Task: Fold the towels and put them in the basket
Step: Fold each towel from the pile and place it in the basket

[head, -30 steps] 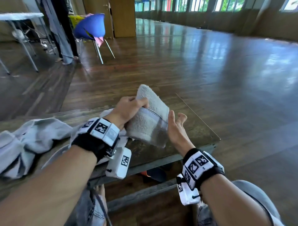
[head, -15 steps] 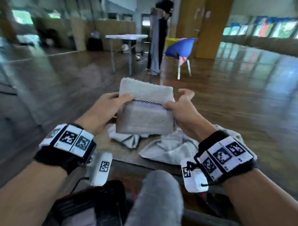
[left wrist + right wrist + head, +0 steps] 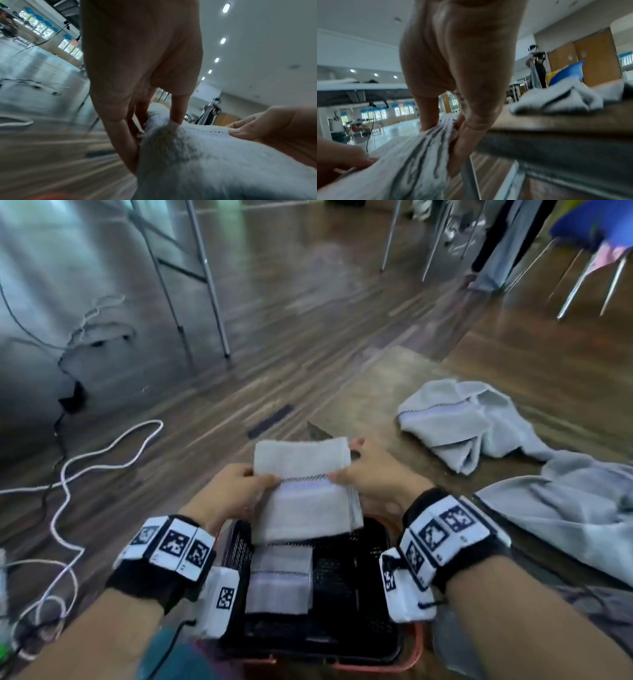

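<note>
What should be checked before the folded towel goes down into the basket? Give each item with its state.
1. Both hands grip it: ok. The left hand and right hand pinch the folded towel at opposite edges.
2. Fold intact: ok in the head view; the right wrist view shows the layers loosely bunched at the right-hand edge.
3. Towel over the basket: ok, its lower edge hangs above the opening.
4. Free room inside: ok. A stacked towel fills the left part; the right part shows bare mesh.
5. Contact with the stack: cannot tell.
6. Towels left to fold: not ok; crumpled towels lie on the table.
</note>
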Tool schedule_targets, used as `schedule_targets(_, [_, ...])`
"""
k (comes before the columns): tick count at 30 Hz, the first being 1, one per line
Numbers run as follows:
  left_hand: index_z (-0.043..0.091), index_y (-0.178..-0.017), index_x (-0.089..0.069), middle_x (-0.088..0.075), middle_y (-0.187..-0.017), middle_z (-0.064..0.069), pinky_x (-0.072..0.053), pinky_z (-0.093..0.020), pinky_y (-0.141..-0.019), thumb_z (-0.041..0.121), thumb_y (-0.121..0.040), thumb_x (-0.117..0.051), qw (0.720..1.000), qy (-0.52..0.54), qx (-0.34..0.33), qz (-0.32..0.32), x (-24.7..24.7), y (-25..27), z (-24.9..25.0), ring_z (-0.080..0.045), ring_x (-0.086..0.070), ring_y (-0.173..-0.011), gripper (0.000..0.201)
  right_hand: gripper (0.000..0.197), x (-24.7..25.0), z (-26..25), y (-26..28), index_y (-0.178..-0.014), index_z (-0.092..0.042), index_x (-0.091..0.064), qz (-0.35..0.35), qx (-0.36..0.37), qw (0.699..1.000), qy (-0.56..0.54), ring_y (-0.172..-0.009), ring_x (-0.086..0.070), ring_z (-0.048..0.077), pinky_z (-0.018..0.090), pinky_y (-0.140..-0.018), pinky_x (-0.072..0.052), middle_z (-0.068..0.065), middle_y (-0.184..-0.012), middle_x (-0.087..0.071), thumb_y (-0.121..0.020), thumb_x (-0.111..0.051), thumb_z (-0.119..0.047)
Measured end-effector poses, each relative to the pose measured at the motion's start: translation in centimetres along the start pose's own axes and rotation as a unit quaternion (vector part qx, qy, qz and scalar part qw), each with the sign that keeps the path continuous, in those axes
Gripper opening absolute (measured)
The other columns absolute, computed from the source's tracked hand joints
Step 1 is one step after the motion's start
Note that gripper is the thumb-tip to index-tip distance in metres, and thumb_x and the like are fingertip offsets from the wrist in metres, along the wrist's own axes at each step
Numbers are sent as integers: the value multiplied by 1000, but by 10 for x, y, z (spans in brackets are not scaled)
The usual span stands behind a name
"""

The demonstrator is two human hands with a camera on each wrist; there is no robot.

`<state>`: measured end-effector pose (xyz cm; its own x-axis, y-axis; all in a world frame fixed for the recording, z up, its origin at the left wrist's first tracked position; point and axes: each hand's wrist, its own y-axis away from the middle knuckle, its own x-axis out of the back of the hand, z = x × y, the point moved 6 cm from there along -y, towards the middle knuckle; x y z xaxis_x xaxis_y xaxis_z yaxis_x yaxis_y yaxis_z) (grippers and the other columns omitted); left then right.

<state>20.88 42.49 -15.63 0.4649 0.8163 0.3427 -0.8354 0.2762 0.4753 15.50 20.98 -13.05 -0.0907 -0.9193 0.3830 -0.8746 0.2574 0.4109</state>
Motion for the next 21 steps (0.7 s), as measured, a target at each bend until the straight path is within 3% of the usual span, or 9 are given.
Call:
schedule_targets(3, [4, -103, -67, -63, -80, -8, -54, -28, -52, 21, -93, -65, 992, -61, 102, -41, -18, -22, -68, -23, -61, -68, 20, 48, -43, 61, -16, -111, -25, -34, -50, -59, 997, 23, -95, -64, 20, 33, -59, -57, 8, -120, -57, -88, -74, -15])
schedule_targets(5, [5, -88, -66, -63, -70, -9, -52, -25, -48, 20, -91, -65, 977, -125, 152, -81, -39, -34, -105, -21, -60, -60, 16, 49, -61, 102, -22, -112, -28, -33, -74, -103, 991, 36, -104, -65, 27, 39, -72, -59, 12, -128, -58, -87, -73, -14])
schedule_targets(7, [6, -79, -66, -66, -68, -13, -51, -28, -56, 18, -85, -66, 965, -166, 175, -102, -64, -48, -132, -26, -65, -65, 14, 49, -70, 139, -25, -113, -29, -31, -91, -140, 985, 41, -100, -65, 28, 42, -77, -55, 15, -128, -60, -88, -70, -12])
schedule_targets(9, [0, -104, -67, -71, -95, -21, -55, -32, -72, 15, -80, -67, 961, -177, 183, -105, -92, -63, -150, -34, -70, -93, 29, 53, -68, 169, -27, -126, -24, -27, -89, -168, 980, 58, -103, -60, 25, 36, -78, -50, 9, -132, -55, -92, -65, -11])
schedule_targets(11, [-5, -140, -41, -58, -130, -25, -54, -42, -95, 16, -79, -72, 959, -194, 189, -78, -120, -75, -161, -39, -60, -118, 72, 73, -63, 194, -27, -149, -14, -11, -70, -194, 976, 69, -111, -59, 27, 35, -83, -48, 11, -133, -53, -95, -59, -11])
schedule_targets(13, [-6, -149, -25, -51, -139, -21, -51, -44, -100, 16, -83, -72, 954, -212, 200, -70, -146, -87, -172, -37, -56, -124, 85, 91, -60, 217, -28, -159, -9, 14, -58, -224, 969, 81, -113, -59, 30, 36, -87, -48, 15, -135, -54, -98, -54, -10])
schedule_targets(14, [-4, -147, -31, -54, -136, -20, -52, -42, -99, 14, -85, -69, 954, -206, 201, -82, -158, -92, -177, -36, -57, -122, 75, 93, -60, 224, -29, -158, -7, 20, -51, -236, 966, 90, -116, -59, 31, 35, -89, -47, 17, -137, -54, -98, -51, -9])
schedule_targets(17, [-1, -115, -65, -67, -120, -19, -53, -40, -97, 5, -87, -62, 953, -197, 193, -125, -187, -108, -190, -34, -63, -112, 29, 72, -60, 245, -35, -159, -2, -11, -27, -260, 958, 114, -120, -55, 34, 32, -91, -44, 21, -142, -51, -98, -49, -6])
schedule_targets(21, [7, -118, -71, -71, -117, -15, -52, -34, -92, 7, -91, -63, 948, -189, 191, -171, -201, -122, -205, -33, -66, -110, 28, 41, -72, 264, -44, -139, -5, -41, -60, -275, 953, 114, -98, -51, 27, 30, -80, -39, 22, -135, -54, -98, -49, -8])
